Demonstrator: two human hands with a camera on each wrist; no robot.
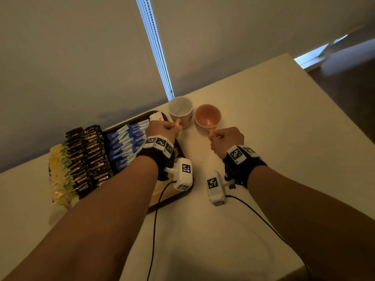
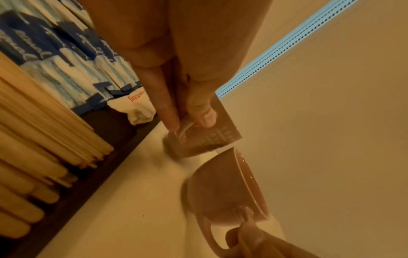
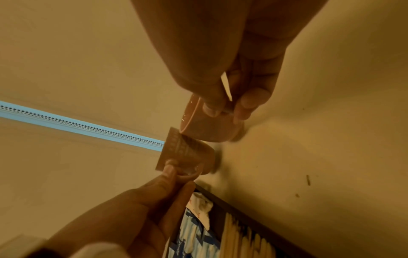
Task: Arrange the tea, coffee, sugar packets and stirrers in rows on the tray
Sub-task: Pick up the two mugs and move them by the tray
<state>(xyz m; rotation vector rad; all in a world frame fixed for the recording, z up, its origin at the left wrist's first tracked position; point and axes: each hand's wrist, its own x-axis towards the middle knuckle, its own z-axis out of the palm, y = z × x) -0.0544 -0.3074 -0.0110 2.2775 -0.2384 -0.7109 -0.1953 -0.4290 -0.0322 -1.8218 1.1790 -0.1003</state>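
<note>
- Tray (image 1: 183, 152) of dark wood with a low rim lies on the cream table (image 1: 263, 122), and it is the landmark for all places here.
- Inside the tray, blue and white sugar packets (image 1: 125, 145) lie in rows near the middle.
- Black glossy coffee sachets (image 1: 87, 157) make two rows on the side of the blue packets that is away from the cups, and yellow and green tea packets (image 1: 59, 175) lie at the tray's outer end beyond them.
- Pale wooden stirrers (image 2: 44, 139) lie side by side along the tray rim nearest the cups; the left wrist view shows them clearly.
- One white packet with red print (image 1: 157, 118) lies at the far corner of the tray.
- Left hand (image 1: 162, 130) is over the tray's far edge, and its fingers pinch the handle of a white straight-sided ceramic mug (image 1: 180, 110), which stands on the table just beside the tray.
- Right hand (image 1: 227, 138) is further from the tray and pinches the handle of a pink round ceramic cup (image 1: 207, 118).
- The two cups stand very close; I cannot tell if the rims touch.
</note>
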